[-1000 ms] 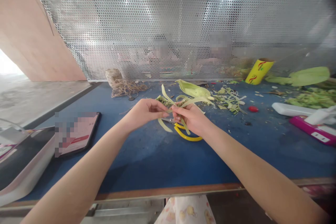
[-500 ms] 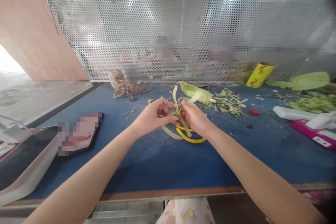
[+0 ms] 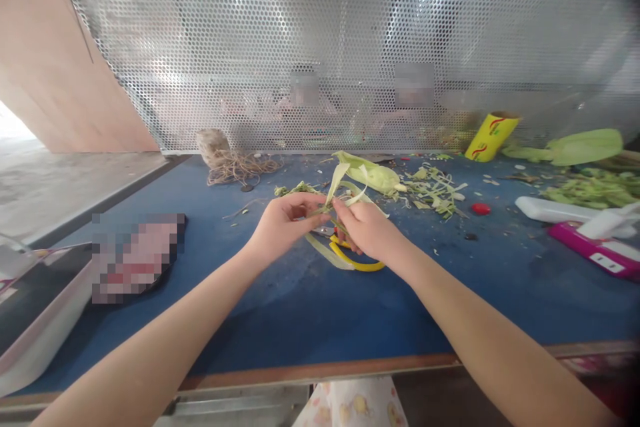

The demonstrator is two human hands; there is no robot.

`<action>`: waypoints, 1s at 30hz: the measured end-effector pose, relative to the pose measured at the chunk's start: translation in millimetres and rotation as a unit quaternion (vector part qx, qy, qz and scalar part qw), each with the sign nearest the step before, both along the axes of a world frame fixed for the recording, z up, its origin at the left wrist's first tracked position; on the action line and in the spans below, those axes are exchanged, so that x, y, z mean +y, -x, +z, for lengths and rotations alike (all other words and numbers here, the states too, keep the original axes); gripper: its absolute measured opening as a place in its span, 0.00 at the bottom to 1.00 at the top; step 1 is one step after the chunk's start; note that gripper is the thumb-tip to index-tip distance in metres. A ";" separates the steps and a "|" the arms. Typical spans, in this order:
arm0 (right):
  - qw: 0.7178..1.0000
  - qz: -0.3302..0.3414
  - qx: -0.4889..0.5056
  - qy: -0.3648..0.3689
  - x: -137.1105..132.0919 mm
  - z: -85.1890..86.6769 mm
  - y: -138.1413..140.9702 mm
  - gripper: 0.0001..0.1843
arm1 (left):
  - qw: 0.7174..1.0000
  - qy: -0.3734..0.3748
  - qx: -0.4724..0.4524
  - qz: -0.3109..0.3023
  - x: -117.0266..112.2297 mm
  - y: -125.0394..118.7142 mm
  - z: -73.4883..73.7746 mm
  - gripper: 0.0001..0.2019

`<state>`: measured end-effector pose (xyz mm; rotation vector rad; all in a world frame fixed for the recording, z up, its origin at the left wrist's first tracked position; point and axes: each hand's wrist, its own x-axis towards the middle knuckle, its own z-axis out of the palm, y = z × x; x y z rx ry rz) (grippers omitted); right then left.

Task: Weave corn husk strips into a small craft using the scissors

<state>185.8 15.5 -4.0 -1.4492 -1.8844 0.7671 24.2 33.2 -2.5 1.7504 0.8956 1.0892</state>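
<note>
Both my hands meet over the middle of the blue table (image 3: 310, 307). My left hand (image 3: 280, 227) pinches thin pale green husk strips (image 3: 334, 187), fingers closed. My right hand (image 3: 367, 230) is closed on the same strips from the right. The strips stick up and curl between the two hands. Under my right hand lie yellow-handled scissors (image 3: 357, 264) on the table. A husked corn cob (image 3: 370, 175) lies just behind my hands.
Husk scraps (image 3: 435, 188) are scattered right of the cob. A bundle of rubber bands (image 3: 240, 167) lies back left, a phone (image 3: 135, 257) and a scale (image 3: 30, 320) at left. A yellow roll (image 3: 493, 135), leaves (image 3: 585, 147), a white tray (image 3: 550, 208) and a pink box (image 3: 595, 252) are at right. A perforated metal screen (image 3: 320, 53) stands behind, people beyond it.
My hands have kept working the strips, shifting slightly; the strips now stand more upright between my fingers. The view has shifted a little.
</note>
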 end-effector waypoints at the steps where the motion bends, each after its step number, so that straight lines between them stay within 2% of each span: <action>1: 0.998 -0.021 -0.052 -0.036 -1.6 2.5 -0.8 0.32 | 1.000 0.005 -0.004 0.002 0.0 0.1 -0.4 0.14; 3: 0.984 -0.056 -0.122 -0.118 -3.5 5.8 -2.7 0.30 | 1.000 0.017 -0.010 -0.001 -0.6 0.0 0.2 0.13; 6: 0.962 -0.083 -0.127 -0.227 -4.1 5.6 -5.5 0.26 | 1.000 0.024 -0.011 0.008 -2.4 -0.6 3.3 0.12; 8: 0.954 -0.067 -0.093 -0.276 -3.6 3.4 -7.0 0.24 | 1.000 0.024 -0.012 0.002 -4.3 -1.2 6.1 0.11; 11: 0.949 0.013 -0.051 -0.309 -1.8 0.5 -9.2 0.17 | 0.998 0.035 -0.012 -0.043 -7.3 -1.6 10.3 0.11; 13: 0.951 0.060 -0.029 -0.302 -0.2 0.0 -10.9 0.13 | 0.997 0.048 -0.013 -0.063 -9.0 -1.6 12.4 0.11; 15: 0.954 0.083 -0.004 -0.287 1.1 0.6 -12.8 0.12 | 0.997 0.058 -0.007 -0.056 -10.5 -1.5 14.0 0.12; 20: 0.951 0.107 0.022 -0.289 0.1 4.6 -15.6 0.09 | 0.996 0.065 0.048 -0.047 -12.9 -1.7 17.0 0.11; 23: 0.956 0.110 0.051 -0.269 -2.7 7.0 -14.5 0.11 | 0.996 0.062 0.056 -0.044 -13.6 -2.1 18.5 0.10; 30: 0.982 0.034 0.175 -0.067 -0.6 2.9 -6.6 0.18 | 0.998 0.037 0.042 -0.015 -13.5 -3.2 15.4 0.09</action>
